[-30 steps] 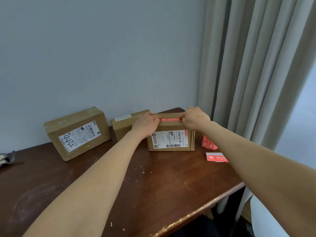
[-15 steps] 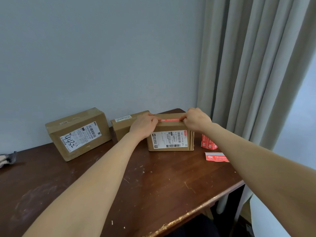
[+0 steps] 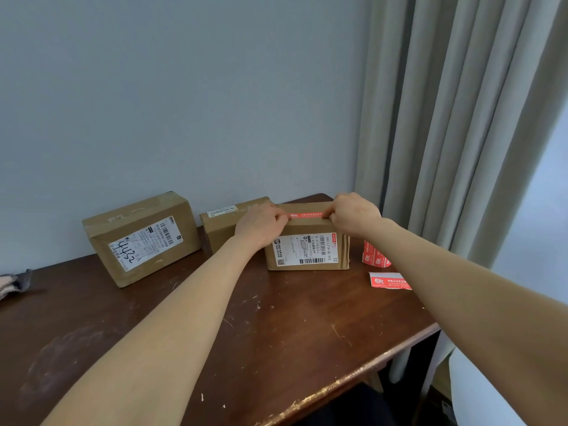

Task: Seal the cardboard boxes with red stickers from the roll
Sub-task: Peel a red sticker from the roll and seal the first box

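Head: sticker (image 3: 307, 215) right of left hand (image 3: 261, 224)

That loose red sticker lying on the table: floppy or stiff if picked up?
Probably floppy: the loose sticker looks paper-thin and lies flat on the table. Likely very light, so a push would probably just slide it. Its flat edge may be hard to pinch.

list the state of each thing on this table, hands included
front box: closed, standing on the table
red sticker: along the front box's top, ends at the fingers
left hand: grips the sticker's left end
right hand: grips the sticker's right end
middle box: closed, no red sticker showing
left box: closed, no red sticker showing
sticker roll: untouched, right of the front box
loose sticker: flat on the table
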Action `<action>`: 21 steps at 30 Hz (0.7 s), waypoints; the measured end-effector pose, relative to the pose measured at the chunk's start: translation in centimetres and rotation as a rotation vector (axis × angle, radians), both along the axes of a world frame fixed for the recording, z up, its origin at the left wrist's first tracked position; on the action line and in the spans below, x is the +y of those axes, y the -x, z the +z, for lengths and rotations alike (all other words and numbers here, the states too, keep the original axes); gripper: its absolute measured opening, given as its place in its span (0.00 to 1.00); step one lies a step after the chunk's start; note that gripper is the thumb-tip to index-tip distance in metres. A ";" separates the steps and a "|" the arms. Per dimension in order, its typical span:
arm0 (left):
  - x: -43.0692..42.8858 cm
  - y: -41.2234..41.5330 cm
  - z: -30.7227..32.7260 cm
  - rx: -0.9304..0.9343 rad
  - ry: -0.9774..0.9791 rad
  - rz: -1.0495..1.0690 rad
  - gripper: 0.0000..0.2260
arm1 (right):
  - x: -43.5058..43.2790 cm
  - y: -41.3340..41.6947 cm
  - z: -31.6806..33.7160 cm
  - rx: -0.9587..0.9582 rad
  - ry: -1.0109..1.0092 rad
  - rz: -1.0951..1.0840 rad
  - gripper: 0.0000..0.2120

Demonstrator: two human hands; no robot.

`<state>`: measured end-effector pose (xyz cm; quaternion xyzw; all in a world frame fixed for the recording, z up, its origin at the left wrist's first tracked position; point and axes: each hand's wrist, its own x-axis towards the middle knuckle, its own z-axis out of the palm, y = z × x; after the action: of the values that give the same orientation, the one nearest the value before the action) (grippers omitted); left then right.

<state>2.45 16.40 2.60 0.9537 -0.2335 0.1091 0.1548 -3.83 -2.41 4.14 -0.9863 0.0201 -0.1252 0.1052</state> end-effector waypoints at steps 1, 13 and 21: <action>-0.1 0.0 0.0 0.001 0.002 -0.002 0.17 | 0.0 -0.1 -0.1 0.003 -0.012 0.002 0.15; -0.6 -0.1 -0.1 0.044 -0.049 0.012 0.19 | -0.2 -1.3 -0.5 0.060 0.030 -0.027 0.16; -0.4 0.1 0.7 0.086 -0.067 -0.003 0.19 | -0.4 -1.2 0.0 0.048 -0.020 -0.024 0.16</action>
<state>2.37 16.03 3.35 0.9618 -0.2317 0.0601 0.1329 -2.62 -2.76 4.09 -0.9876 0.0359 -0.1024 0.1131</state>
